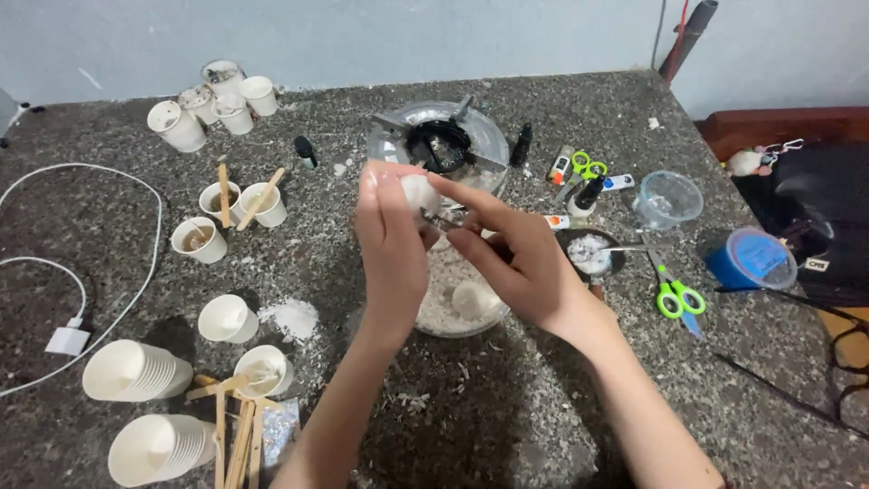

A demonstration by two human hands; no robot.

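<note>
My left hand (391,237) holds a small white lump (419,192) up over a clear bowl (462,324) of white crumbs and chunks. My right hand (520,258) reaches across from the right, its index finger touching the lump and the other fingers curled beside it. Both hands hover above the bowl at the middle of the speckled stone table (507,407). Part of the bowl is hidden behind my hands.
Behind the bowl sits a clear lidded dish with a black centre (439,143). Left: paper cups with wooden sticks (243,204), stacked cups (136,371), a white cable (81,272). Right: green scissors (674,294), a dark dish with a spoon (590,254), a clear cup (668,199), a blue tub (751,258).
</note>
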